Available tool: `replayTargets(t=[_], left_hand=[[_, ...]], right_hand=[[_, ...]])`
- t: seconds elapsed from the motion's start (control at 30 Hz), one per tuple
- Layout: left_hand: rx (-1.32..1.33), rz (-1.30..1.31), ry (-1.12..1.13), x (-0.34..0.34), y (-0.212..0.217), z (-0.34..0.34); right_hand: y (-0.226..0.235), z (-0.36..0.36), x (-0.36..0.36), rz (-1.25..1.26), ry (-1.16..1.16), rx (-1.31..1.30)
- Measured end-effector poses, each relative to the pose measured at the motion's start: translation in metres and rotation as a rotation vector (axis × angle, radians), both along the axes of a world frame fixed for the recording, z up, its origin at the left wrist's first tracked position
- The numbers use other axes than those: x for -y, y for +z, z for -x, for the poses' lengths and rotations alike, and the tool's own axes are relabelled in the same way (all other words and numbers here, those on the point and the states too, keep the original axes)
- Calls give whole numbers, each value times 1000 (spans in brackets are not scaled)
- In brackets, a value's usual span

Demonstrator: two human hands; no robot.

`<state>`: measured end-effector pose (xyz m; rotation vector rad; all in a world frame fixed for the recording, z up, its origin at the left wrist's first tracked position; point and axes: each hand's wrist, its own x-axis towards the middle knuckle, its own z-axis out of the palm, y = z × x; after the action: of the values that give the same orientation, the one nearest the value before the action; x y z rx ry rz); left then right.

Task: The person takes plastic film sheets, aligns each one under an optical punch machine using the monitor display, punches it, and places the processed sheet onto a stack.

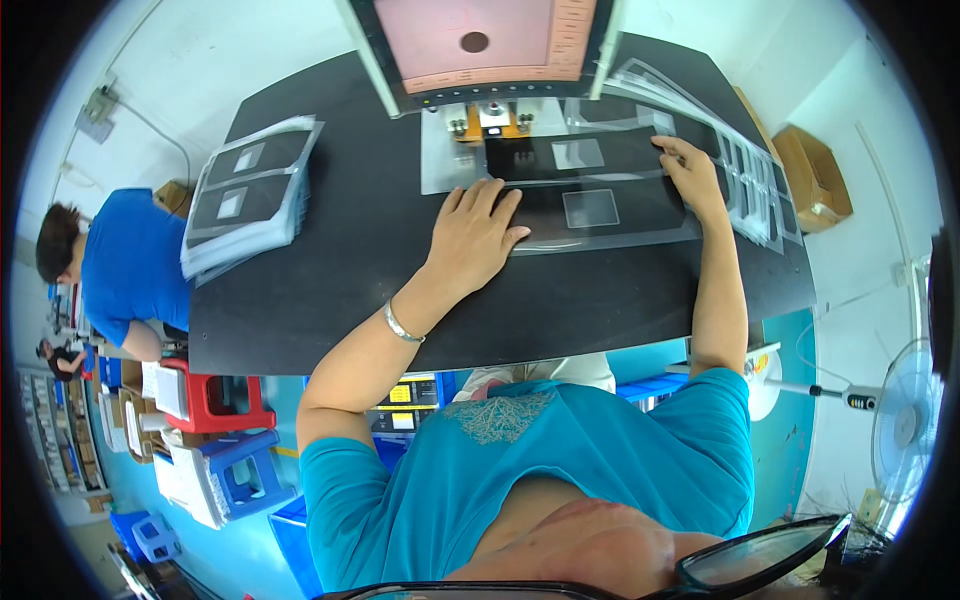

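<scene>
A thin dark sheet with clear borders and two pale rectangular windows (660, 208) lies on the black table below the monitor. My left hand (478, 235) rests on its left side, palm down, fingers spread. At the sheet's right side is my right hand (692, 178), its fingers loosely bent and apart, the fingertips at the sheet's upper right part. The sheet's upper left corner reaches a small orange-and-metal fixture (492, 122) on a pale plate (450, 165). Above it, the monitor (480, 45) displays a dark round spot on pink.
On the table's left stands a stack of similar sheets (250, 195); more sheets (750, 190) fan out at the right. Beyond the right edge sits a cardboard box (812, 180). A fan (905, 425) stands lower right. A person in blue (135, 260) is at the left, near stools (228, 402).
</scene>
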<state>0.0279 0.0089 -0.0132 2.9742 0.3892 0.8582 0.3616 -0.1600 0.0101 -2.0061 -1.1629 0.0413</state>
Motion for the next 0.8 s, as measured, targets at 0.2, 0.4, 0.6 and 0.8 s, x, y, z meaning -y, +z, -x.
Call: replayTargets(t=[0.2, 0.4, 0.6, 0.8], left_hand=[[245, 4, 102, -49, 28, 17], [260, -413, 795, -153, 31, 109], [1, -180, 1008, -194, -3, 162], [55, -94, 931, -186, 13, 154]], right_hand=[[-1, -12, 11, 14, 63, -184], [3, -8, 6, 1, 81, -247], [-7, -5, -10, -121, -89, -146], [-7, 1, -11, -117, -215, -111]])
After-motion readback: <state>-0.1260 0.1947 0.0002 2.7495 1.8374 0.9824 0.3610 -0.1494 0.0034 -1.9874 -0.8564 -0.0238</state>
